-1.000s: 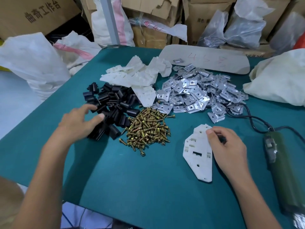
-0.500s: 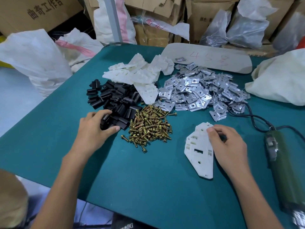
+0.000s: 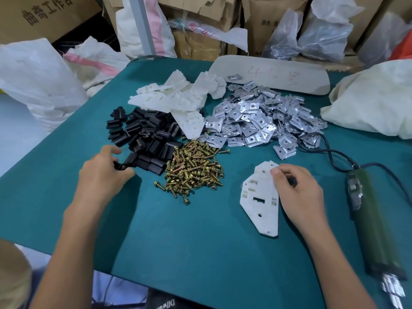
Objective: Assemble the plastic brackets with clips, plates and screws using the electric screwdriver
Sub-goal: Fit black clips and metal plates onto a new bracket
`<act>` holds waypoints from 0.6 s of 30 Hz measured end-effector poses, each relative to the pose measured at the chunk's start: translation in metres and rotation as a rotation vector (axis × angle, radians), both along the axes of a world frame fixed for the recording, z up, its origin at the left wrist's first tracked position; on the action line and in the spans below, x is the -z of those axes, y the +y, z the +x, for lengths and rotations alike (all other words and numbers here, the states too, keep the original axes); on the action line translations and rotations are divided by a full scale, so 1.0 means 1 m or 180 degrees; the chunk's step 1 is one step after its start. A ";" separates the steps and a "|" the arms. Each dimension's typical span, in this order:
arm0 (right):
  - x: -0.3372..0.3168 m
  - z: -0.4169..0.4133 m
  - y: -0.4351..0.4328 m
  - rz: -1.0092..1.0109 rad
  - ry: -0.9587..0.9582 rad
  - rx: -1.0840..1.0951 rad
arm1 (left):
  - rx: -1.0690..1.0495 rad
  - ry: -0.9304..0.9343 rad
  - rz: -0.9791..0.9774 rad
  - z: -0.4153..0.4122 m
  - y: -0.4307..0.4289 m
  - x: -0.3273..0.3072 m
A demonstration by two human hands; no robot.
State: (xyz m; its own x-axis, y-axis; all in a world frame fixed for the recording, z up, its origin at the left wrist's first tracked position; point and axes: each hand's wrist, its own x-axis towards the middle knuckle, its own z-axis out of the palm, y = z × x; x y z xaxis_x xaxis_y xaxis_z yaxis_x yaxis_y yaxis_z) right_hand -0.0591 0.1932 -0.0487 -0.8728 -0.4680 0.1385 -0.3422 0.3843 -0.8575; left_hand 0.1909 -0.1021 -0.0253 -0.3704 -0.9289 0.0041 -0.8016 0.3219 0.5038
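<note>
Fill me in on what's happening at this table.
A person is assembling brackets. The left hand pinches a black clip at the edge of the clip pile; the right hand rests on a white bracket lying flat. Screws and metal plates sit in heaps. The electric screwdriver lies untouched.

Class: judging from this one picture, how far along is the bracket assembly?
Done: one white bracket is laid out apart from its pile, steadied by the right hand. In hand: the left hand pinches a black clip. Left: plates, screws and the screwdriver lie untouched.
</note>
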 end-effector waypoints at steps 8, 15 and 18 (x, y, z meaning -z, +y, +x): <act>-0.004 0.002 0.000 -0.0400 -0.0064 0.0370 | 0.0461 0.0777 -0.0308 -0.032 0.038 -0.041; -0.017 0.010 -0.003 -0.1362 -0.1066 -0.0230 | 0.2760 0.1280 0.0311 -0.146 0.145 -0.039; -0.015 0.007 -0.001 -0.1469 -0.1450 -0.0295 | 0.3209 0.1275 0.0319 -0.170 0.157 -0.025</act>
